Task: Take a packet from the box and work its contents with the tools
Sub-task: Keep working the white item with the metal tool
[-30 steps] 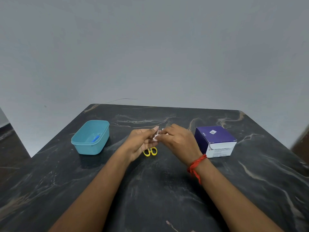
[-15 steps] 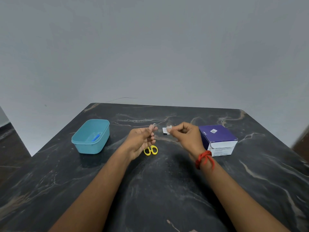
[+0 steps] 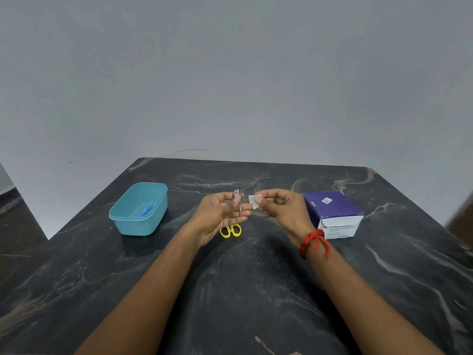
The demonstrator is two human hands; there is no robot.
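Left hand (image 3: 219, 213) pinched silvery packet (image 3: 238, 201); right hand (image 3: 284, 208) fingers (image 3: 267, 194) pinched white pad (image 3: 254, 202). Yellow scissors (image 3: 230, 230) lay on counter (image 3: 245, 290) below; purple box (image 3: 332, 210) to the right.

Light dim-to-moderate, soft, even; source not visible. Wall (image 3: 230, 73) flat grey, darker toward top. Table (image 3: 243, 290) dark, faint sheen mid-front only. Soft shadow at tub (image 3: 138, 225) base. Wide-angle bowing: table edges curve, corners stretched. Centre fairly sharp, yet metal piece (image 3: 238, 201) in left hand (image 3: 220, 213) and white square (image 3: 253, 202) in right hand (image 3: 284, 208) lack detail; box (image 3: 332, 208) print unreadable.
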